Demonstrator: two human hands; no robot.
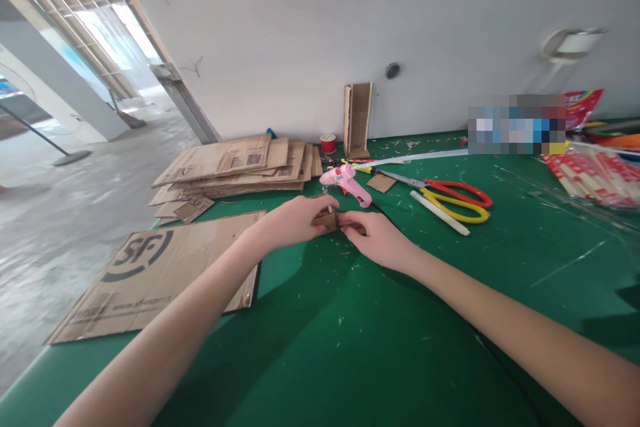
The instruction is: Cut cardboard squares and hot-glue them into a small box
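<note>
My left hand (305, 219) is closed around a small folded cardboard piece (327, 221), holding it just above the green table. At its right end, my right hand (367, 235) pinches with thumb and forefinger; the fingertips touch the cardboard's edge, and whatever lies between them is too small to make out. Right behind the hands lies a pink glue gun (350, 183) with a long clear glue stick (415, 158) sticking out of its back. Scissors (450, 197) with one red and one yellow handle rest to the right, beside a pale stick (440, 213).
Cardboard sheets (220, 159) are stacked at the back left. A large printed cardboard sheet (190, 267) lies left of my hands. An open cardboard channel (359, 117) stands against the wall near a red spool (328, 143). Red-and-white packets (590, 173) lie at the far right.
</note>
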